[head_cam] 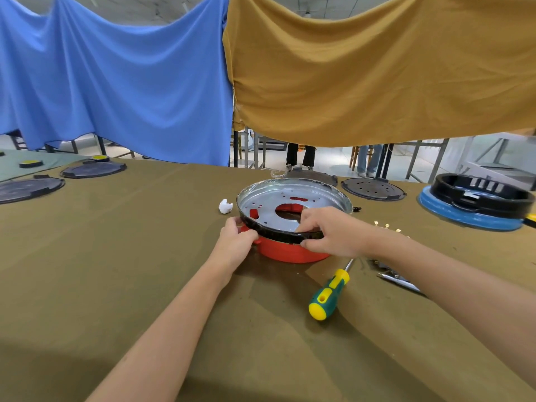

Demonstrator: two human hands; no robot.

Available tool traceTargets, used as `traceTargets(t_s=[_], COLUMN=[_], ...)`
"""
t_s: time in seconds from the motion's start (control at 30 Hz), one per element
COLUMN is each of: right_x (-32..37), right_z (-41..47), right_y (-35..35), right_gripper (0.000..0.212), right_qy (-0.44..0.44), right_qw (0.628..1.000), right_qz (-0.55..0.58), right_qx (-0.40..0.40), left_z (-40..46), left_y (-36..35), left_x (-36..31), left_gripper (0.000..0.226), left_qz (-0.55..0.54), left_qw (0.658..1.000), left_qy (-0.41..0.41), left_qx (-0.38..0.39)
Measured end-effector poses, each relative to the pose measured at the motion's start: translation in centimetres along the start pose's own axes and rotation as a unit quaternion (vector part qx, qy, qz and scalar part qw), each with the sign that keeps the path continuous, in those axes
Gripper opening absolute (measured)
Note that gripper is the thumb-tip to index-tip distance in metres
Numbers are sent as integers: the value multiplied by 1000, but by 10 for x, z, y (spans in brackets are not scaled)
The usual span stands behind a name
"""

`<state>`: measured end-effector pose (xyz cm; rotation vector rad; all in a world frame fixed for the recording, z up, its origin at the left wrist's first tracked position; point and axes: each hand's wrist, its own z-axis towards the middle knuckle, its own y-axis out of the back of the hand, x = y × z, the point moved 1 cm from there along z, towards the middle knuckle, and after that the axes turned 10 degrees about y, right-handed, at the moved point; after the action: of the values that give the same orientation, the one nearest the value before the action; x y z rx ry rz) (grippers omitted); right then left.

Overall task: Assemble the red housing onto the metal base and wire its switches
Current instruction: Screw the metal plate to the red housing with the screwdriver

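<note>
In the head view the metal base (pixel 293 208) sits in the red housing (pixel 290 252) mid-table, the left hand (pixel 236 237) curling fingers over its near-left rim, the right hand (pixel 327 232) pinching the near rim, thumb outside. Seating it well likely means rotating until the holes align, pressing evenly; the screwdriver (pixel 329 294) lies just near-right.

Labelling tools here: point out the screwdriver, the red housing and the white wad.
screwdriver (pixel 326 298), head view, on its handle.
red housing (pixel 290 252), head view, near side wall.
white wad (pixel 225 206), head view, its middle.
</note>
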<state>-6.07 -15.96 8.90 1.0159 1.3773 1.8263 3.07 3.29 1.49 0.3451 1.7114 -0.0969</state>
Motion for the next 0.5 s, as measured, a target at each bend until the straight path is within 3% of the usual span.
traceTargets(t_s=[0.13,0.27,0.43,0.5], right_x=[3,4,4,6], right_z=[0,0,-1,-1], right_y=[1,-2,-4,-5], right_gripper=[17,22,23,21], right_qy=[9,16,10,13], right_qw=[1000,998,998,998], right_qz=[-20,-54,-59,-66], right_qx=[9,6,8,5], left_z=[-5,-11,-12,-12], left_y=[-2,-3,-6,-7], left_x=[-3,-8,-8,-7], left_gripper=[53,67,54,62], left_qz=[-11,-25,6,24], left_qw=[1000,999,999,999], left_qy=[1,-2,-23,-30], left_qx=[5,20,28,17])
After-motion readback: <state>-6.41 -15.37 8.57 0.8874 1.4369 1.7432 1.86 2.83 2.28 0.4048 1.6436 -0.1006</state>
